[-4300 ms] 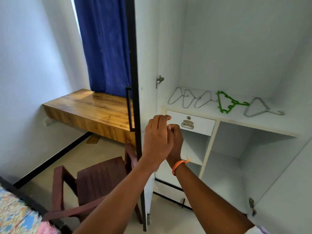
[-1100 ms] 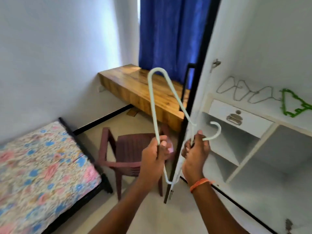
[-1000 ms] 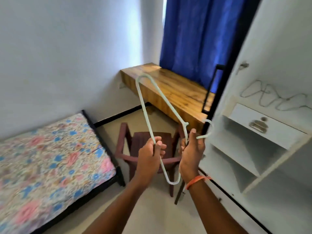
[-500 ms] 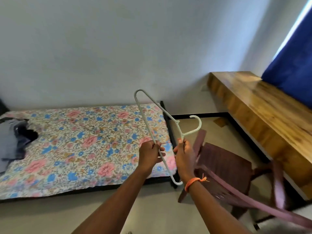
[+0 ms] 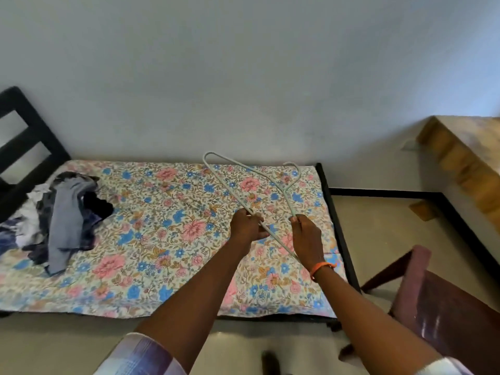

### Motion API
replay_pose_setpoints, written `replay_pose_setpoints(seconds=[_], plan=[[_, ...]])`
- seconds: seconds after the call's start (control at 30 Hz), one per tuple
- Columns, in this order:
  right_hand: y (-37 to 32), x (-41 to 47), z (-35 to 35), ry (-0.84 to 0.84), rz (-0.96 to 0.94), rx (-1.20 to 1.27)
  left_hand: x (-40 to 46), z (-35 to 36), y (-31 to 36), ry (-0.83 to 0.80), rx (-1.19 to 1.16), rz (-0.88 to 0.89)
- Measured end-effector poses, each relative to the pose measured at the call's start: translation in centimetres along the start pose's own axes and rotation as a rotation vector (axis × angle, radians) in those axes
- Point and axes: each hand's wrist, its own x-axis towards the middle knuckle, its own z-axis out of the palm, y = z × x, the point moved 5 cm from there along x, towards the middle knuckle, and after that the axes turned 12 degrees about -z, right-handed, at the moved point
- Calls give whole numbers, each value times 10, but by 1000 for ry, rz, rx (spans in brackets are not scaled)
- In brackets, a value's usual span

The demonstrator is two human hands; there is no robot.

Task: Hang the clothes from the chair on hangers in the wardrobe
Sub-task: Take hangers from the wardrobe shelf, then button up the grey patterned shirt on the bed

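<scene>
Item: pile of clothes [image 5: 65,209], grey, dark and white, heaped on the bed [image 5: 167,239] near its head end, far to the left of the two-handed hold and well apart from it; not on the chair as the task words it. Item: bed, flowered sheet, black frame, lying directly beneath and beyond the hold; a second ago it sat at the left edge of the view, now it fills the middle, the wardrobe with its remaining hangers having passed out of sight as the person turned away. Item: left hand [image 5: 247,228], fingers curled round the left arm of the hanger [image 5: 232,194], thumb closed over it. Item: hanger, pale, thin, held up over the sheet, one rounded shoulder pointing up and away to the left above the left hand, hook up and to the right above the right hand, low corner behind the right wrist. Item: right hand [image 5: 307,236], orange band at the wrist, fingers pinching the stem just below the hook. Item: chair [image 5: 443,315], dark red, low to the right of the hold, near the bed's foot, only partly in view; no garment shows on the visible part. Reading: the hanger has been carried from wardrobe to bedside, both holds unchanged; the likely next step is choosing a garment from the pile, which calls for a step leftward.
</scene>
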Motion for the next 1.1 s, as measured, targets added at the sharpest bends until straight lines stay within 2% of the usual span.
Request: replay_pose_setpoints(seconds=[0.1,0.27,0.37,0.5,0.57,0.73,0.9,1.03,1.1], plan=[[15,57,34,-66,-27,-20,51,-20,17,51,68,-20],[66,165,115,-170,44,-22,153,-52,48,140,495,125],[118,235,180,-198,116,-29,242,-76,56,255,685,112],[199,308,277,-259,248,-69,366,-106,48,278,828,54],[242,335,325,-294,248,-126,430,-118,40,296,878,27],[325,383,418,-382,186,-242,557,-144,-4,238,1006,-34],[382,414,479,-438,153,-306,635,-171,-63,165,1072,-148],[401,434,499,-451,283,-355,658,-184,-111,55,1311,-212],[405,440,505,-449,358,-395,659,-188,-119,77,1302,-195]])
